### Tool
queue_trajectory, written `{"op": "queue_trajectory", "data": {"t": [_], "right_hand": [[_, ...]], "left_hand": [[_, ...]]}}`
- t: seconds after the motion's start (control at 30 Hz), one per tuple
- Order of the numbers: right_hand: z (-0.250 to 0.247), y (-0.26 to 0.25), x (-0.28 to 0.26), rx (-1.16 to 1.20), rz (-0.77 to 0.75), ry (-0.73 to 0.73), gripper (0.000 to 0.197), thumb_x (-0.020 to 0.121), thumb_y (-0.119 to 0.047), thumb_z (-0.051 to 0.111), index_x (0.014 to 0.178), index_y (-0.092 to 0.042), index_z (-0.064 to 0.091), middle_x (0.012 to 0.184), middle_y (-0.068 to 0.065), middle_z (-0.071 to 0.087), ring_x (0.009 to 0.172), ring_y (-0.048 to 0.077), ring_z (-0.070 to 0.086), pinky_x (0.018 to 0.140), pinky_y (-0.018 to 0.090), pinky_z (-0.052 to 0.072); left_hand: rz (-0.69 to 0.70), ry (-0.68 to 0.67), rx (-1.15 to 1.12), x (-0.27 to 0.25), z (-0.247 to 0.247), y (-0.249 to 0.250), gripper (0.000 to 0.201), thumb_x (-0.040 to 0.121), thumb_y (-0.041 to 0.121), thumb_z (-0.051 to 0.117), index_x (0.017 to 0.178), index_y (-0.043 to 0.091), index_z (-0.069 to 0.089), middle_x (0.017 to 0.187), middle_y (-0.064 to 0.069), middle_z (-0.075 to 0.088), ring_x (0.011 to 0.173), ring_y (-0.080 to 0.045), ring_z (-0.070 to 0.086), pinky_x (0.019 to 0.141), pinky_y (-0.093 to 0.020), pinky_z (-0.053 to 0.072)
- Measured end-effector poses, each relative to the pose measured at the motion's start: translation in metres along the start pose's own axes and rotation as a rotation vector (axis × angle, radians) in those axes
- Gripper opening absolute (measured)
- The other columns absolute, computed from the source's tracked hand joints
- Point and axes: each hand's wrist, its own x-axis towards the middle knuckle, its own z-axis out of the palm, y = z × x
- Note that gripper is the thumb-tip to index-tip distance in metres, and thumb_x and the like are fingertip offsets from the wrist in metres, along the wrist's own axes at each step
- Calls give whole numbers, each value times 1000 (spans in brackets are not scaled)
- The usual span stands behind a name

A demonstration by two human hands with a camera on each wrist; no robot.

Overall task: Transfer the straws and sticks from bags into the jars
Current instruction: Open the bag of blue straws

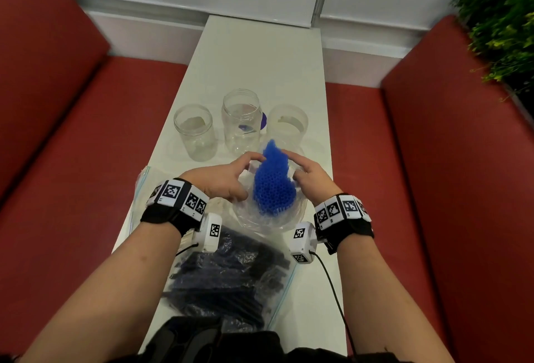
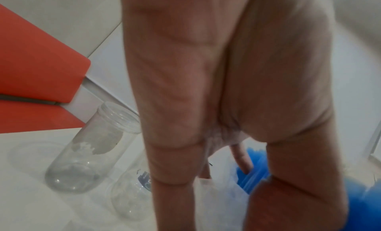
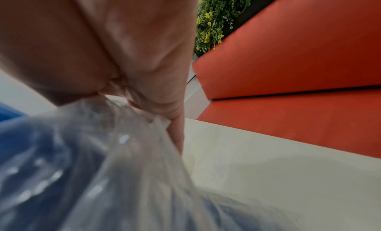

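A bundle of blue straws (image 1: 273, 180) stands on end in a clear plastic bag (image 1: 260, 221) at mid-table, its open mouth facing me. My left hand (image 1: 228, 175) grips the bag's left rim with curled fingers. My right hand (image 1: 309, 175) pinches the right rim; in the right wrist view the clear bag (image 3: 123, 153) is gathered between its fingers. Three empty clear jars stand upright just behind: left jar (image 1: 195, 131), taller middle jar (image 1: 242, 120), right jar (image 1: 287, 124). The left wrist view shows the left jar (image 2: 88, 153) and blue straws (image 2: 257, 174) past my fingers.
A zip bag of dark straws or sticks (image 1: 228, 276) lies on the white table (image 1: 260, 59) near me. Another flat zip bag (image 1: 138, 189) lies under my left wrist. Red benches (image 1: 72, 131) flank the narrow table. A green plant (image 1: 502, 16) is at far right.
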Motion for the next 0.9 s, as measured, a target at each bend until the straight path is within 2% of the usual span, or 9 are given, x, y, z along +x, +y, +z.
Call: {"op": "queue_trajectory", "data": {"t": [0.1,0.2,0.3,0.37,0.53,0.63,0.7,0.8,0.9], "right_hand": [[1,-1,-5,7,-24,10,83,87,13,32,101,-59,70,122,-24,57,92,-21,55,73,4,44],[-2,4,-4,-28,-31,35,84,81,16,32,89,-58,73,117,-16,54,98,-11,52,68,6,40],[-5,9,-1,-20,-4,55,77,82,16,30,97,-47,73,125,2,51,94,9,60,67,14,47],[-4,12,-1,0,2,33,75,85,14,29,105,-47,70,115,5,55,85,17,64,60,15,52],[5,23,5,-44,95,-10,79,91,8,36,127,-60,50,84,3,62,60,6,62,67,23,55],[14,34,4,-27,159,1,78,91,10,38,146,-45,43,120,8,64,99,12,67,98,37,53],[16,42,2,-49,164,43,68,96,2,40,151,-37,40,146,8,52,128,21,54,111,38,41],[15,48,-5,11,171,69,50,102,-28,45,151,-38,40,154,-3,44,135,21,46,108,44,45],[4,53,-14,306,223,-46,65,88,-46,62,148,-50,38,141,-7,54,123,23,59,99,47,54]], "left_hand": [[-4,29,-51,3,1,-1,93,69,-1,67,125,63,29,132,1,40,79,-21,68,81,-40,62],[-13,38,-91,8,1,-2,92,66,-1,70,123,59,31,130,-2,41,76,-21,70,77,-39,62],[-22,62,-95,10,3,-3,97,65,-3,71,124,63,30,130,-5,43,83,-26,72,69,-32,60],[-11,67,-57,12,3,-5,109,65,-4,71,130,71,25,129,-3,45,84,-27,74,69,-31,60],[-57,0,91,17,8,-10,104,70,2,71,141,65,29,142,-2,42,110,-25,63,87,-43,61],[-90,85,50,21,17,-19,91,74,-2,68,135,60,41,144,-4,44,108,-20,62,90,-40,60],[-104,202,-29,24,23,-27,85,77,-7,63,140,49,48,143,-10,46,99,-21,64,82,-35,60],[-90,355,-180,32,28,-36,72,83,-8,52,144,31,54,132,-14,55,88,-20,64,70,-30,55],[-106,387,-571,37,27,-39,49,97,3,47,143,21,56,110,-6,68,83,-20,70,69,-35,60]]}}
